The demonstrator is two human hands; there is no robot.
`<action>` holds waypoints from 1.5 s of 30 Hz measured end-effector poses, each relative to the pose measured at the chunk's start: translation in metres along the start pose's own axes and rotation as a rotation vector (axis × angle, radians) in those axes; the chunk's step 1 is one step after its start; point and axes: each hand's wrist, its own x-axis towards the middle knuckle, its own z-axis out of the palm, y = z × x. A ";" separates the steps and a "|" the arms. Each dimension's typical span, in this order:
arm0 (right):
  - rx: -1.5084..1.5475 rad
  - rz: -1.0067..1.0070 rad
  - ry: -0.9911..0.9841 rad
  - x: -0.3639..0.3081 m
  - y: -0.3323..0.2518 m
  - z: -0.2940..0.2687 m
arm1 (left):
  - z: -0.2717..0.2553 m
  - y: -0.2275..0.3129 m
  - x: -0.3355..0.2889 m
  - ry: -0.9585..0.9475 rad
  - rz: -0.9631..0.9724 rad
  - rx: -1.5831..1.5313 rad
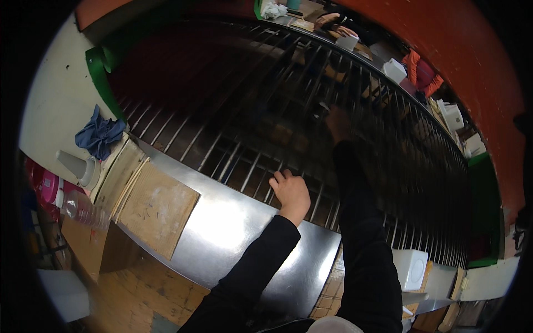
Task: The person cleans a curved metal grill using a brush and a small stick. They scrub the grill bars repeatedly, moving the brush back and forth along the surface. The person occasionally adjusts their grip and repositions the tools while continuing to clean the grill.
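Note:
My left hand [291, 194] rests on the near ends of the metal bars [250, 173], just past the shiny steel ledge [222, 222]. Its fingers are bent and a little apart, with no object seen in them. My right hand [337, 125] reaches far out over the dark row of bars, deep in shadow and blurred. At its fingertips a small shiny piece [322, 106] catches the light. The fingers look closed around it, but its kind cannot be made out.
Left of the ledge lie a worn wooden board [158, 208] and thin sticks [130, 188]. Beyond them are a crumpled blue cloth [100, 133], a grey cone [80, 166] and a clear plastic bottle [83, 208]. A white container [410, 269] stands right. Across the bars, other people work.

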 end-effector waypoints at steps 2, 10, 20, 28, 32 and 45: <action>-0.015 -0.007 0.018 0.003 -0.004 0.003 | -0.001 0.000 0.001 -0.013 -0.003 0.006; -0.077 -0.094 -0.099 -0.048 -0.010 -0.013 | 0.006 -0.005 0.001 0.047 0.002 -0.068; -0.175 0.031 -0.119 -0.001 -0.019 0.004 | 0.009 -0.006 0.004 0.059 -0.039 -0.042; -0.025 -0.076 -0.248 -0.109 -0.035 -0.044 | 0.004 -0.013 0.009 0.009 -0.050 -0.037; 0.158 -0.077 -0.244 -0.159 -0.018 -0.068 | -0.009 -0.022 0.013 -0.171 -0.055 -0.101; 0.365 0.520 0.296 -0.233 0.099 -0.120 | -0.023 -0.008 -0.013 -0.013 0.065 -0.132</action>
